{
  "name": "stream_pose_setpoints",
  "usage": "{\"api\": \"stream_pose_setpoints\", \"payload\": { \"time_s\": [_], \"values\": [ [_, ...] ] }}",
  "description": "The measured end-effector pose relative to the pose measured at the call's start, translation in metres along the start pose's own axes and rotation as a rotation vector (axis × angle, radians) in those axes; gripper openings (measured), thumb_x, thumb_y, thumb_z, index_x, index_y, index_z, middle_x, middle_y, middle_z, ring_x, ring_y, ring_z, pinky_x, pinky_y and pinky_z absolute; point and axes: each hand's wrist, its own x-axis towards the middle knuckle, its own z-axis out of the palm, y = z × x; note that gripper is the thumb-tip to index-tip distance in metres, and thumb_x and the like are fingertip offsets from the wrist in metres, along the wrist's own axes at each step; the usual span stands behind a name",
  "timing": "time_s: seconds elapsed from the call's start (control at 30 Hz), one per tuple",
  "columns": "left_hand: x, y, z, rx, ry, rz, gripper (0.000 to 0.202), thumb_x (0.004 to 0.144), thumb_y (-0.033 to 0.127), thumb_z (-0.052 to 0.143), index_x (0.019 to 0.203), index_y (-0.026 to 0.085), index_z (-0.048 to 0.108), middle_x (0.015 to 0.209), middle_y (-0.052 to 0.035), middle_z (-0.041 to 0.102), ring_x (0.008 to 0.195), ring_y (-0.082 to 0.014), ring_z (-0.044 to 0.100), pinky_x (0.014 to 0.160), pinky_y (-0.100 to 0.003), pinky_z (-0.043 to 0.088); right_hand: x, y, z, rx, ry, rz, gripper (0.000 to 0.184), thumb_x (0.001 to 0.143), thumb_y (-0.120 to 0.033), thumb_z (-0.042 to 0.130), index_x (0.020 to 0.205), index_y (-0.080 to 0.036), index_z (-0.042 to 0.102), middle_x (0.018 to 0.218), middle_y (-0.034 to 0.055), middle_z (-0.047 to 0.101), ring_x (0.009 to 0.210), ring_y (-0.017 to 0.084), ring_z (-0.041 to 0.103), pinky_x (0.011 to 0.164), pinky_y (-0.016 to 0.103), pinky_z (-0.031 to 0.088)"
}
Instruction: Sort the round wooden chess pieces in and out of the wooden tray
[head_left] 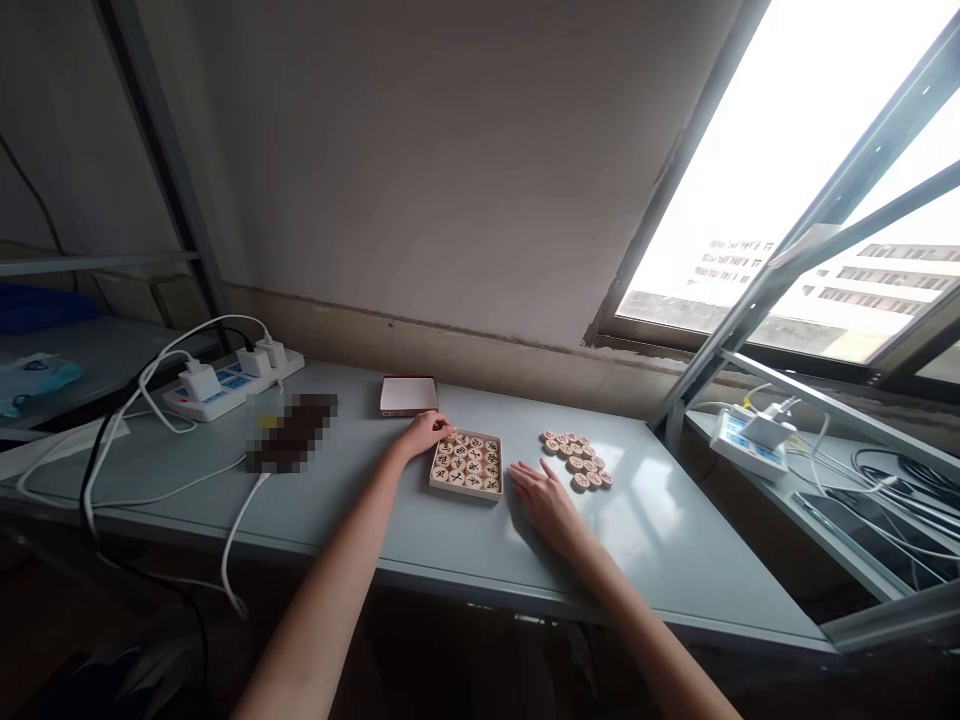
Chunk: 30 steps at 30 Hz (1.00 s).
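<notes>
A shallow wooden tray (466,488) sits near the middle of the pale grey worktop (360,500), filled with round wooden game discs (466,462) packed in neat rows, each face marked with a dark character. The left hand (424,432) rests at the tray's ten o'clock corner, its fingers curled loosely over the rim and touching it; its grip is not closed on any disc that can be made out. The right hand (546,500) lies flat on the worktop just beside the tray at its four o'clock side, fingers spread and open, holding nothing. At two o'clock from that hand, a loose cluster of discs (577,460) lies directly on the worktop, the pieces touching one another in a rough patch, apart from the tray. Behind the tray at eleven o'clock lies a flat box lid (409,394), dark red at its edge with a pale top, standing free of the tray. Farther off toward nine o'clock a white power strip (232,385) holds several plugged chargers, with white cables (150,400) looping across the worktop. At three o'clock, on a lower shelf by the window (810,200), a second power strip (750,440) lies among more cables.
</notes>
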Motion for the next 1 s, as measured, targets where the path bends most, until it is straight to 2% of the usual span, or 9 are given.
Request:
{"api": "stream_pose_setpoints", "payload": {
  "time_s": [0.07,0.17,0.3,0.43,0.5,0.57,0.73,0.9,1.0],
  "values": [
    [0.001,-0.001,0.001,0.006,0.0,0.003,0.03,0.076,0.04,0.05,0.082,0.015,0.065,0.09,-0.0082,0.065,0.086,-0.0208,0.058,0.076,-0.027,0.043,-0.004,-0.003,0.004,-0.016,-0.041,-0.047,0.04,0.09,-0.019,0.031,0.127,-0.022,0.046,0.129,0.0065,0.05,0.125,0.022,0.039,0.107,0.049,0.022],
    [0.002,-0.003,0.001,0.018,-0.004,0.0,0.031,0.077,0.04,0.05,0.082,0.014,0.065,0.091,-0.0084,0.064,0.088,-0.0213,0.058,0.076,-0.028,0.043,-0.009,-0.003,0.004,-0.03,-0.003,0.029,0.042,0.091,-0.022,0.029,0.131,-0.021,0.041,0.134,0.0077,0.044,0.124,0.022,0.039,0.1,0.045,0.033],
    [0.001,-0.002,0.001,0.013,0.0,0.0,0.031,0.077,0.041,0.05,0.082,0.014,0.065,0.092,-0.0083,0.064,0.087,-0.0211,0.058,0.077,-0.028,0.043,-0.006,0.0,-0.009,-0.038,0.044,0.227,0.027,0.087,-0.026,0.042,0.105,-0.02,0.061,0.107,0.0092,0.062,0.094,0.023,0.057,0.079,0.037,0.045],
    [0.001,0.0,0.0,0.008,-0.009,0.003,0.031,0.076,0.042,0.05,0.081,0.015,0.065,0.091,-0.0084,0.064,0.086,-0.0211,0.058,0.076,-0.029,0.043,0.016,-0.003,-0.015,0.171,0.101,0.243,0.017,0.082,-0.027,0.051,0.093,-0.02,0.062,0.091,0.0057,0.063,0.077,0.017,0.059,0.068,0.029,0.046],
    [0.001,0.001,-0.001,0.002,-0.013,0.001,0.032,0.076,0.043,0.049,0.08,0.015,0.065,0.091,-0.0081,0.065,0.086,-0.0215,0.058,0.076,-0.029,0.044,0.035,-0.009,-0.013,0.287,0.145,0.224,0.017,0.081,-0.028,0.052,0.095,-0.02,0.06,0.092,0.0048,0.063,0.078,0.015,0.059,0.067,0.027,0.046],
    [0.0,0.002,-0.001,-0.015,-0.024,0.004,0.033,0.076,0.044,0.049,0.08,0.016,0.065,0.089,-0.0077,0.065,0.084,-0.0213,0.059,0.075,-0.029,0.044,0.056,-0.018,-0.006,0.365,0.117,0.193,0.02,0.08,-0.025,0.053,0.099,-0.02,0.059,0.093,0.0043,0.064,0.079,0.014,0.059,0.067,0.025,0.046],
    [-0.001,0.004,-0.002,-0.038,-0.026,0.005,0.031,0.076,0.042,0.049,0.082,0.016,0.065,0.088,-0.0075,0.066,0.084,-0.0208,0.059,0.075,-0.029,0.045,0.096,-0.038,0.01,0.284,0.031,0.151,0.016,0.081,-0.022,0.053,0.094,-0.018,0.061,0.09,0.0056,0.064,0.079,0.015,0.058,0.069,0.025,0.044],
    [0.001,0.002,0.001,-0.033,-0.002,-0.002,0.031,0.076,0.043,0.05,0.079,0.016,0.065,0.089,-0.0075,0.065,0.087,-0.0216,0.058,0.078,-0.029,0.044,0.1,-0.039,0.02,0.196,0.049,0.115,0.018,0.084,-0.026,0.05,0.098,-0.019,0.06,0.094,0.006,0.061,0.079,0.015,0.058,0.07,0.024,0.042],
    [0.001,0.0,0.002,-0.021,-0.002,-0.008,0.031,0.076,0.042,0.05,0.081,0.016,0.065,0.092,-0.0081,0.064,0.089,-0.0214,0.057,0.08,-0.03,0.043,0.093,-0.031,0.016,0.18,0.067,0.099,0.022,0.084,-0.024,0.05,0.105,-0.02,0.057,0.101,0.0056,0.06,0.081,0.013,0.058,0.072,0.024,0.042]
  ]
}}
